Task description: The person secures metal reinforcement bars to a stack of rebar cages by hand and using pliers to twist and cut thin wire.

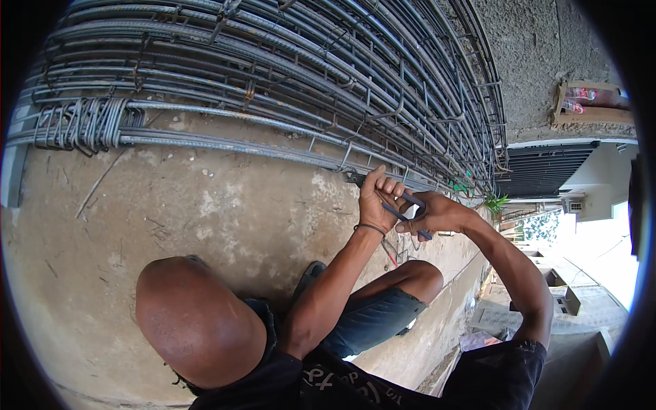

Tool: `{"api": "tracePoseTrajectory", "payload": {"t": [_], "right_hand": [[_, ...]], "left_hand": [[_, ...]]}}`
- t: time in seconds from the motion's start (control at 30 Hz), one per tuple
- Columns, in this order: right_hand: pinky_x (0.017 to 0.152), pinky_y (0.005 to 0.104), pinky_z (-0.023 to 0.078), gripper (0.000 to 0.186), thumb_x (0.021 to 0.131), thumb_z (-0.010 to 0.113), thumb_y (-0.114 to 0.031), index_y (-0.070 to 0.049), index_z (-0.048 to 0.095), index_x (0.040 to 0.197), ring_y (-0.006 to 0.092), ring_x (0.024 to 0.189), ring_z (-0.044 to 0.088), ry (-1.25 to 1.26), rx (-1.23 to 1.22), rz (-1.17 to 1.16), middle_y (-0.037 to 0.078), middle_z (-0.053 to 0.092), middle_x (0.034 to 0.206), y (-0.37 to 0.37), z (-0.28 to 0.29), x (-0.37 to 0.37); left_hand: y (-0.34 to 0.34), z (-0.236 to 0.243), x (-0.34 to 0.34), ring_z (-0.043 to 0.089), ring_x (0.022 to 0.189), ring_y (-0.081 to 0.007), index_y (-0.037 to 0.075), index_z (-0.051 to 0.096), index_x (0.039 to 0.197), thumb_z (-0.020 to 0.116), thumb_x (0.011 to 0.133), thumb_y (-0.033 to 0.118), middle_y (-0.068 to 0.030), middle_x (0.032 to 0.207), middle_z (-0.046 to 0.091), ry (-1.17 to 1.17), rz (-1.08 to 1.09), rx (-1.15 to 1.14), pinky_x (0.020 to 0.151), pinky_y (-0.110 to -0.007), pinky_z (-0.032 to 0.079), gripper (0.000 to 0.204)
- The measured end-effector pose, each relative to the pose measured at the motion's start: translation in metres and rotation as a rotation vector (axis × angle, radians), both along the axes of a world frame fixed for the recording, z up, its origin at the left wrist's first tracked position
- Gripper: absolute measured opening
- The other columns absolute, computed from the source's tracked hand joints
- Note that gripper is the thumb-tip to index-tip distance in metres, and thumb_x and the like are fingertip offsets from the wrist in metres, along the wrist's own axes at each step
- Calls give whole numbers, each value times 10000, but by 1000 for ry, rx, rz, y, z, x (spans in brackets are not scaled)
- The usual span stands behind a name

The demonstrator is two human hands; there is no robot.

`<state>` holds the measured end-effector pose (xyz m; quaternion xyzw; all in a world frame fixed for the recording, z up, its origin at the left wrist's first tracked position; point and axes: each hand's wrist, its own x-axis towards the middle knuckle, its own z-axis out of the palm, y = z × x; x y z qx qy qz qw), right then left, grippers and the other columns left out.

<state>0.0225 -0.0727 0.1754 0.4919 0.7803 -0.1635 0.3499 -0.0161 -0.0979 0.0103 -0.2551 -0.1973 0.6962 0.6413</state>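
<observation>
A pair of dark pincers (415, 202) is held between my two hands, beside the lowest bars of a steel rebar cage (273, 145). My left hand (377, 203) is closed around the tool close to its jaws, with the thumb pointing up toward the bar. At the handle end, my right hand (439, 213) has its fingers closed about the grips. The dark jaws reach the bar next to a cross stirrup. Whatever lies between them is too small to make out. A dark band circles my left wrist.
More rebar cages (328, 55) are stacked beyond my hands. Bent steel stirrups (89, 124) are bunched on the bars at the left. My bent knee (198, 318) stands over the concrete floor (109, 273). Bottles lie in a wooden box (591, 117) at the far right.
</observation>
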Motion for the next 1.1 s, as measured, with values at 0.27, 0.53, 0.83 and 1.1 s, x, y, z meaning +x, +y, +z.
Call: {"api": "tracePoseTrajectory", "payload": {"t": [0.27,0.53,0.83,1.1], "right_hand": [[789,404,410,445,783,528,-120,43,500,1197,273,847,484,-99,1149,1027,150,505,987,-25,-50,38],[588,367,458,210,813,595,-154,-1,575,954,231,597,544,-183,568,597,93,547,693,22,-38,19],[562,301,506,312,782,739,-252,13,612,887,174,660,606,46,-679,-675,107,632,778,29,-26,14],[754,531,482,506,717,616,-147,81,470,1144,398,809,642,-54,507,433,291,624,919,-13,-37,26]], "left_hand": [[9,24,-5,503,595,-158,173,371,608,613,817,254,25,571,440,-54,-41,-194,693,-369,505,329],[26,34,-14,494,605,-162,131,416,685,626,769,256,-9,636,466,-50,-191,-534,670,-361,486,259],[-7,4,4,502,653,-182,51,507,870,619,832,208,-49,713,486,33,-135,-158,692,-398,498,197],[10,34,-4,469,575,-167,92,448,794,538,858,303,-26,668,457,151,-188,-667,594,-303,445,238]]}}
